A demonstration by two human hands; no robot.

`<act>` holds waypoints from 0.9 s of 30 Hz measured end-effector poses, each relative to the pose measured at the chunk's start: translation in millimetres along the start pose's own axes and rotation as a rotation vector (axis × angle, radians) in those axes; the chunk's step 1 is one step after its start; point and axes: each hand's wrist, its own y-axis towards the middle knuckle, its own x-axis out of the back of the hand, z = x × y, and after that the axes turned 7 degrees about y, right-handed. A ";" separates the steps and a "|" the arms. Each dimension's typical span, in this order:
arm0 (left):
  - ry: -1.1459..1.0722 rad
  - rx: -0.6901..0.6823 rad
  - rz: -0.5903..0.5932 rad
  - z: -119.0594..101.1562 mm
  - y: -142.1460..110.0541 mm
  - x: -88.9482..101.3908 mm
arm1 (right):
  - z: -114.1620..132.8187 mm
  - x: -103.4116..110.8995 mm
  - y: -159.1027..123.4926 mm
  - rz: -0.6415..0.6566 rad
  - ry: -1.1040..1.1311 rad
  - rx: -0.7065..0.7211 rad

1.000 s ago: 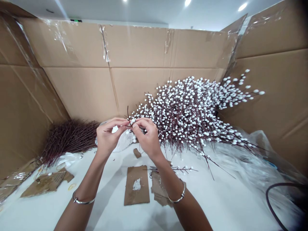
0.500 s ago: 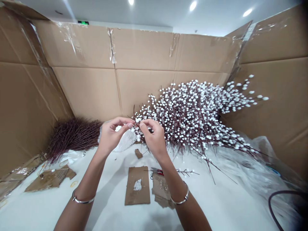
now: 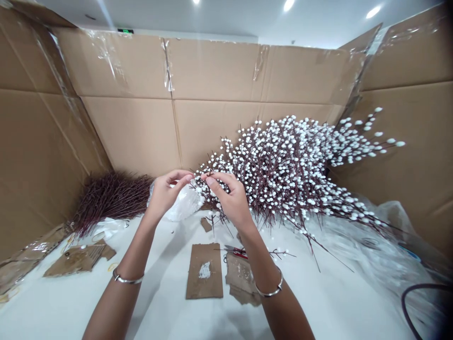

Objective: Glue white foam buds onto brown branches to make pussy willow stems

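Note:
My right hand [image 3: 231, 196] pinches a thin dark brown twig [image 3: 209, 174] between thumb and fingers; much of the twig is lost against the branches behind. To its left, my left hand [image 3: 166, 191] has its thumb and fingertips pressed together, a small gap away from the right fingertips. Whatever it may hold is too small to make out. Beyond both hands leans a big heap of brown branches with white berries [image 3: 283, 165]. Behind the left hand sits a clear plastic bag [image 3: 184, 204] with white contents.
Bare brown stems [image 3: 113, 198] are piled at the left. On the white table lie a cardboard piece with a white smear [image 3: 194, 288], red-handled scissors [image 3: 239, 253], torn cardboard [image 3: 76, 259] and a loose berry sprig [image 3: 281, 254]. Clear plastic sheeting [image 3: 364, 264] covers the right side. Cardboard walls [image 3: 212, 127] enclose the table.
My hands have drawn slightly apart at the fingertips. The twig, which stood up between them, now sits lower and tilted in my right hand. The whole view has shifted a little.

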 end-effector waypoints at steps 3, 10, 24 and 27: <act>0.625 0.291 0.108 50.1 8.0 2.7 | 1.7 1.8 -0.4 0.005 -0.019 -0.016; 0.833 0.501 0.291 128.1 -5.2 -16.9 | 7.0 2.4 -1.8 -0.009 -0.064 -0.009; 0.800 0.474 0.284 143.8 -7.3 -19.0 | 6.3 0.2 -3.2 -0.016 -0.036 -0.008; 0.739 0.462 0.227 137.7 -5.8 -16.2 | 6.5 -0.4 -3.2 -0.012 -0.025 -0.015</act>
